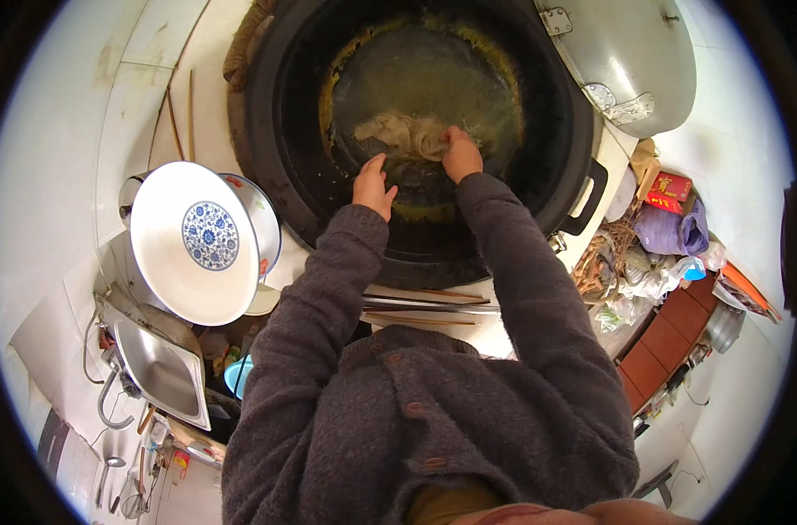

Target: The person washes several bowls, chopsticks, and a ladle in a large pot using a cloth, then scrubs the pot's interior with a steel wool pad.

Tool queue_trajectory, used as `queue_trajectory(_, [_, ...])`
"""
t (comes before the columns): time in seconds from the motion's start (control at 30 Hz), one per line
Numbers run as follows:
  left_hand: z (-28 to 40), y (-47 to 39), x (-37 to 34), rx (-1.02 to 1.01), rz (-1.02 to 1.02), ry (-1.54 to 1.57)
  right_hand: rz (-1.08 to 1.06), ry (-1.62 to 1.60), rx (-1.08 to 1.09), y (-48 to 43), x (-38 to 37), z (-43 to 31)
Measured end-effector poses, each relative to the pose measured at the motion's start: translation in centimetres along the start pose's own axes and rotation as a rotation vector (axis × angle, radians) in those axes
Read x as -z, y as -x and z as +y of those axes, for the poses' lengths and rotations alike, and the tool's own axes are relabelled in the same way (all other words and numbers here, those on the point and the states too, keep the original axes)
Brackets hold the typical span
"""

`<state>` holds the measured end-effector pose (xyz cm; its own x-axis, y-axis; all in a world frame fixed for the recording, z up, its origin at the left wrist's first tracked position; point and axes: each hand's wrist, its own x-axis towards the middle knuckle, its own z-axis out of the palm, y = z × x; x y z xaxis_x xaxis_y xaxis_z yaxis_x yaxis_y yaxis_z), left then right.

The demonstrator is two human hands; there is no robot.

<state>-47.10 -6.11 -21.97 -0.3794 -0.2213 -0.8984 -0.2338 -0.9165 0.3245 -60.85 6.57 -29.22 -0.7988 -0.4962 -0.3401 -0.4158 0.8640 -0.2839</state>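
Note:
Below me is a large black wok (293, 131) holding shallow, murky water. A pale beige, fibrous wad (402, 134) lies in it, crumpled; I cannot tell if it is a loofah or a mesh cloth. The fingers of my right hand (463, 156) are closed at the right end of this wad. My left hand (372, 187) is above the near left part of the wok, its fingers apart and nothing in them. A yellowish ring of residue (329, 98) runs around the wok wall.
A large metal lid (628, 59) leans at the far right. To the left, a white plate with a blue floral centre (156, 249) rests over a bowl (267, 223). Chopsticks (191, 111) lie near the far wall. A steel sink (165, 374) is lower left; kindling (595, 262) lies right.

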Motion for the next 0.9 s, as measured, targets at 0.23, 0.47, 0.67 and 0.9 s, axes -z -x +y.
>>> queue_trajectory(0.23, [-0.6, -0.4, -3.2, -0.224, -0.297, -0.12, -0.462, -1.055, 0.131, 3.8, 15.6, -5.3])
queue_trajectory(0.47, [0.6, 3.5, -4.1, -0.132, -0.416, 0.262, -0.448, -1.419, 0.264, 10.0, 27.5, -9.3])
queue_trajectory(0.67, [1.9, 8.5, -6.1, 0.096, -0.704, 0.604, -0.102, -0.41, 0.74, 8.5, 24.8, -8.6])
queue_trajectory(0.9, [2.5, 12.7, -8.0, 0.024, -0.681, 0.539, -0.093, -0.32, 0.823, 8.9, 23.5, -8.7])
